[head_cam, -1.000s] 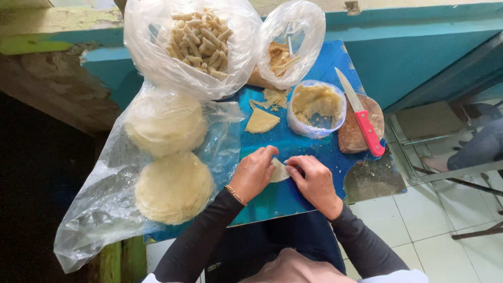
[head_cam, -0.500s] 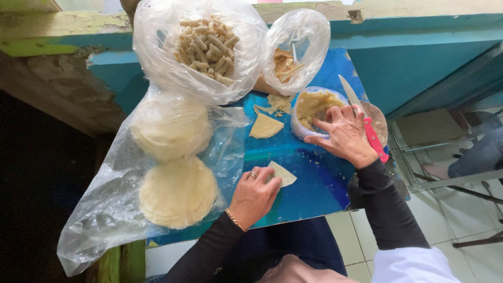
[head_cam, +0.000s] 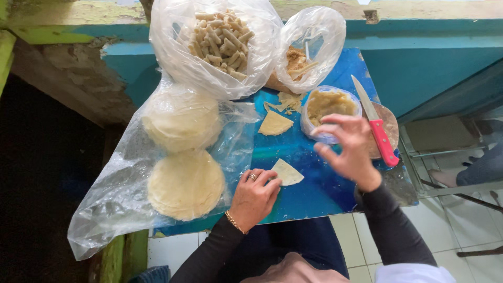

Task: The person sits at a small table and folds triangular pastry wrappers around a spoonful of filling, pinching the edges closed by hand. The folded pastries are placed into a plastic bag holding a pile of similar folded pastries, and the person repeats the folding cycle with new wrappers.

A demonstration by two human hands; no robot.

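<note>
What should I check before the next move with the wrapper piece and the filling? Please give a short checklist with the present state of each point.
1. Wrapper triangle lies flat on the blue table: ok.
2. Left hand touches the wrapper triangle at its edge: ok.
3. Right hand is above the table beside the filling tub; whether it carries filling: cannot tell, blurred.
4. Filling tub is open and has filling in it: ok.
5. Red-handled knife lies apart from both hands: ok.
6. Spare triangle lies apart from the one in work: ok.
</note>
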